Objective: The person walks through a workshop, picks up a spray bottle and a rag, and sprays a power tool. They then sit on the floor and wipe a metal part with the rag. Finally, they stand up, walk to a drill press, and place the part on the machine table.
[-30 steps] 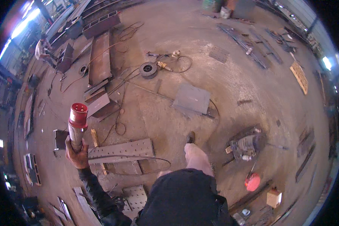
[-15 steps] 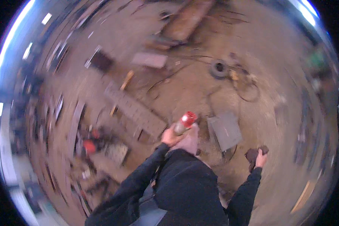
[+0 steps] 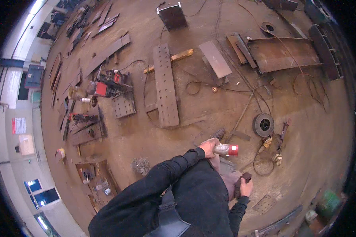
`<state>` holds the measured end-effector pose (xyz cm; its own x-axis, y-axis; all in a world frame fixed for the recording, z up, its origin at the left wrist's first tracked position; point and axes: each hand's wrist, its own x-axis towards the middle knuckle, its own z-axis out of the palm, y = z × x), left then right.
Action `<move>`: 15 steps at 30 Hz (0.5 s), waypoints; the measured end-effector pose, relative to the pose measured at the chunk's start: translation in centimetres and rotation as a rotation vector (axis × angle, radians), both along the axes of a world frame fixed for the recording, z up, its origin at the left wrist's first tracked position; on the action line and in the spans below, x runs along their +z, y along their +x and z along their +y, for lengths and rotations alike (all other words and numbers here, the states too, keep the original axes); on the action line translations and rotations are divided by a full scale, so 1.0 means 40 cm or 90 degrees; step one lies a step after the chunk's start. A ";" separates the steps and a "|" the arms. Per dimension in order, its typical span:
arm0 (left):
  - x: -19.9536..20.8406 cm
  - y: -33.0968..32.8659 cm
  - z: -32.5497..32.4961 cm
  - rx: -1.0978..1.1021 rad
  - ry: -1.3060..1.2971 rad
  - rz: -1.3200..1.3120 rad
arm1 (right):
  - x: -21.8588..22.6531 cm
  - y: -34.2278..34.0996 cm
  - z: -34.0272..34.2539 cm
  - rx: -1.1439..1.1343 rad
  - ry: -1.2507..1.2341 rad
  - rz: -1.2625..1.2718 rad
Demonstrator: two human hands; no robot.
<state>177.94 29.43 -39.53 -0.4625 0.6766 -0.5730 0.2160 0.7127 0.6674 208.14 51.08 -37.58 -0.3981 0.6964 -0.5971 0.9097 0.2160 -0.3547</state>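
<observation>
In front of my body, my left hand [image 3: 207,147] is closed round a bottle-like cylinder [image 3: 226,149] with a pale silvery body and a red end, which points to the right. Lower and to the right, my right hand [image 3: 247,188] grips a crumpled dark brown cloth [image 3: 237,187]; whether it is a rag or a glove I cannot tell. Both hands are above my legs, and one dark shoe [image 3: 218,133] shows beyond the left hand.
A long perforated steel plate [image 3: 166,87] lies ahead. Left of it, a red-and-black machine [image 3: 106,83] stands on a plate. To the right are a wire spool [image 3: 263,125] and cables. A rusty beam [image 3: 284,55] lies far right; a wire tangle [image 3: 141,166] sits near my left arm.
My view has swung left, bringing the machines and the wall into sight. The right hand has come inward with the cloth. The left hand still holds the bottle-like cylinder, now turned rightward.
</observation>
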 end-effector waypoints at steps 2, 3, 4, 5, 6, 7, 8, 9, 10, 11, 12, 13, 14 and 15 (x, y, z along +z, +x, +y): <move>-0.037 0.005 0.054 0.046 0.029 0.008 | 0.036 -0.044 0.132 0.041 0.078 -0.023; -0.054 0.012 0.075 0.067 0.041 0.008 | 0.034 -0.048 0.191 0.029 0.055 -0.007; -0.072 0.017 0.096 0.085 0.055 0.011 | 0.027 -0.047 0.248 0.012 0.033 0.012; -0.088 0.032 0.113 0.114 0.060 0.014 | 0.020 -0.039 0.290 -0.003 0.011 0.029; -0.102 0.057 0.127 0.146 0.064 0.017 | 0.011 -0.025 0.318 -0.004 0.002 0.026; -0.114 0.079 0.144 0.177 0.069 0.024 | 0.005 -0.019 0.343 -0.004 -0.008 0.027; -0.119 0.091 0.163 0.156 0.009 0.025 | -0.019 -0.003 0.382 -0.001 -0.017 0.031; -0.123 0.110 0.178 0.136 -0.050 0.024 | -0.050 0.017 0.403 -0.034 -0.043 -0.008; -0.132 0.138 0.193 0.119 -0.112 0.022 | -0.042 0.016 0.411 0.013 -0.084 0.065; -0.144 0.164 0.212 0.127 -0.142 0.013 | -0.074 0.036 0.424 0.044 -0.049 -0.025; -0.152 0.201 0.231 0.154 -0.133 0.031 | -0.110 0.059 0.432 0.075 -0.011 -0.114; -0.155 0.242 0.253 0.185 -0.125 0.052 | -0.158 0.101 0.456 0.133 -0.034 -0.111; -0.141 0.275 0.282 0.214 -0.117 0.076 | -0.166 0.113 0.473 0.189 -0.056 -0.106; -0.129 0.306 0.313 0.243 -0.118 0.082 | -0.175 0.119 0.505 0.175 -0.123 -0.069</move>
